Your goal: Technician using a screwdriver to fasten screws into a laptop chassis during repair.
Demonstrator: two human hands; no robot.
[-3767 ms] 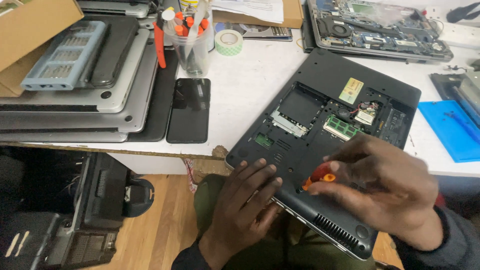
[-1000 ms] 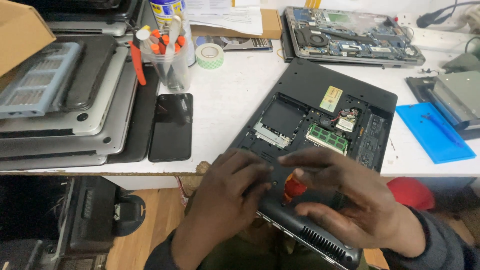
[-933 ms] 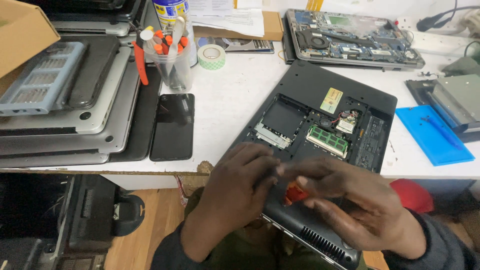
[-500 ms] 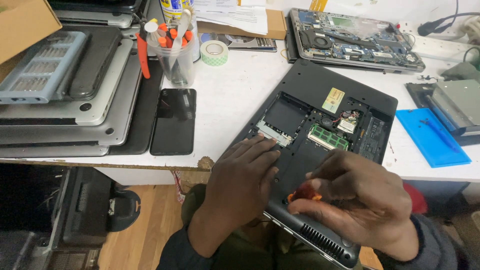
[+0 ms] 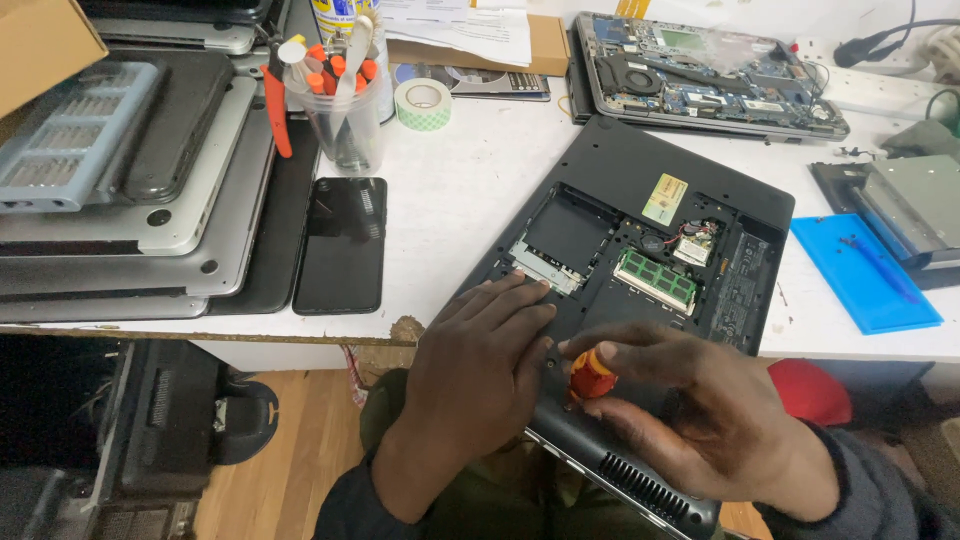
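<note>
Head view: right hand [image 5: 700, 420] pinches the orange-handled screwdriver [image 5: 590, 372] upright on the near edge of the upturned black laptop [image 5: 640, 260]. Left hand [image 5: 480, 370] lies open, flat on the laptop just beside it, on the white bench [image 5: 450, 200].

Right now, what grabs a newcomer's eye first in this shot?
The upturned black laptop in the middle of the white table, its bottom bays open and a green memory module bare. At its near edge the right hand grips an orange-handled screwdriver upright on the case, while the left hand lies flat on it. At far left a stack of closed laptops fills the table.
</note>
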